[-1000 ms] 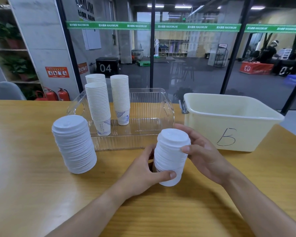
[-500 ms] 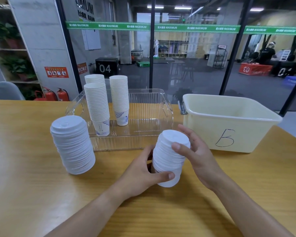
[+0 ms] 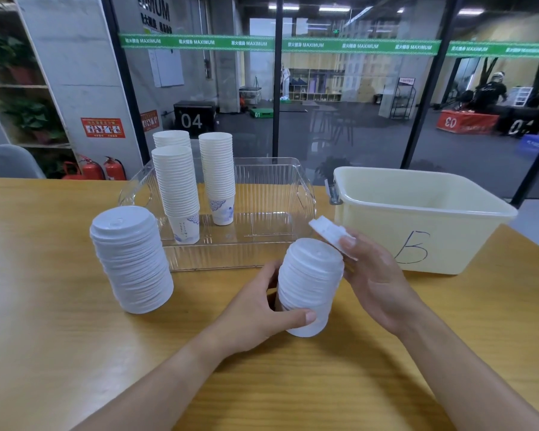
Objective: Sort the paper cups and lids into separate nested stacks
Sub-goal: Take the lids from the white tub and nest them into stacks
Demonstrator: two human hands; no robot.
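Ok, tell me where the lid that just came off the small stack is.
In the head view, the loose lid is pinched in the right hand, tilted just above the small lid stack, in front of the cream bin.

A pale wooden counter (image 3: 59, 353) carries a clear ribbed plastic tray (image 3: 271, 197) at twelve o'clock and a cream plastic tub (image 3: 448, 213) marked "B" at two o'clock. Past the counter's edge at ten o'clock stand two red fire extinguishers (image 3: 103, 169) beside a grey chair (image 3: 10, 161). Behind them is a glass wall with a green banner (image 3: 293, 45).
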